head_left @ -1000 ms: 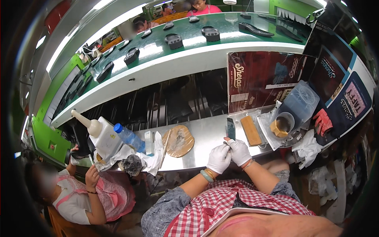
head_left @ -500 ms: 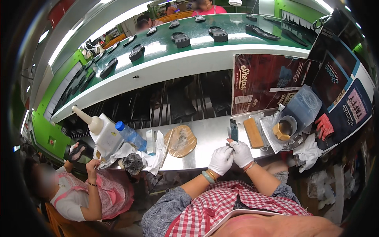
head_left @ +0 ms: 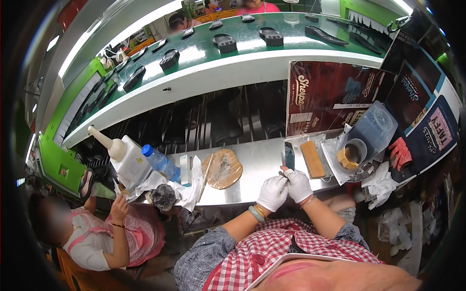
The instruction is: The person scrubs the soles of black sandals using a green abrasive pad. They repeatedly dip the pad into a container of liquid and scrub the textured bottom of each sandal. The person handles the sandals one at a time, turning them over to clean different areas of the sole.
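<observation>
Both hands wear white gloves with bare fingertips showing, and they meet over the front edge of the metal bench. My left hand (head_left: 273, 193) is closed, its fingers pinched against the other hand. My right hand (head_left: 297, 186) is closed too, its thumb and finger pressed around something small and dark that I cannot make out. Just beyond the fingertips lies a narrow dark green block (head_left: 290, 156) on the bench. To the right of it rests a tan rectangular block (head_left: 313, 160). A round brown plastic-wrapped pad (head_left: 223, 168) lies left of my hands, a thin stick (head_left: 206, 178) along its edge.
Left on the bench stand a white spouted bottle (head_left: 127, 157), a blue-capped bottle (head_left: 160, 162) and a dark crumpled lump (head_left: 163, 197). A clear plastic container (head_left: 371, 126) stands right. Shoe soles (head_left: 224, 42) ride a green conveyor (head_left: 194, 53). A co-worker (head_left: 104, 237) sits left.
My hands keep the same closed pose, with only a slight shift of the view. At the left, the co-worker's hands and the shoe part by them have moved a little.
</observation>
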Available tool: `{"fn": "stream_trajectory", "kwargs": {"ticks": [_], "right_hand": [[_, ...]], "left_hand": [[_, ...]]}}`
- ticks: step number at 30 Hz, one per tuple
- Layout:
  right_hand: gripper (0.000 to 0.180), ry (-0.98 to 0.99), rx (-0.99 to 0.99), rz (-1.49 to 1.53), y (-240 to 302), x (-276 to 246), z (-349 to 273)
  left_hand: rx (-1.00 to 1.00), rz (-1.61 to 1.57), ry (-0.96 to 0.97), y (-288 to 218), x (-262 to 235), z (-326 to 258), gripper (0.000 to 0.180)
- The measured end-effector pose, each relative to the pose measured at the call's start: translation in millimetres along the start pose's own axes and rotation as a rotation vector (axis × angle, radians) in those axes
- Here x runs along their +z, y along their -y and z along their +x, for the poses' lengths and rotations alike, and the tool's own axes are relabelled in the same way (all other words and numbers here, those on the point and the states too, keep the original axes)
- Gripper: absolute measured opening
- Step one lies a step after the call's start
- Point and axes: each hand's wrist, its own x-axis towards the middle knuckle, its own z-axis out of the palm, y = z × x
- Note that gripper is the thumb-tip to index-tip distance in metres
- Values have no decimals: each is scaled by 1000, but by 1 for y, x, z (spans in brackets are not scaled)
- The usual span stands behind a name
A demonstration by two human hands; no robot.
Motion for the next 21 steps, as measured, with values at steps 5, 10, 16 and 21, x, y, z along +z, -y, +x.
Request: {"fn": "stream_trajectory", "kwargs": {"ticks": [5,10,16,21], "right_hand": [[28,-5,20,-11,4,0,-1],[20,-36,-2,-50,14,-5,4],[20,-75,-46,-89,13,-6,3],[26,-22,57,-78,12,-12,-3]], "left_hand": [[-5,-135,-46,10,4,-2,24],[-547,-756,-144,21,-11,4,20],[-229,-643,-371,4,-73,56,20],[173,-391,-358,-49,-121,150,18]]}}
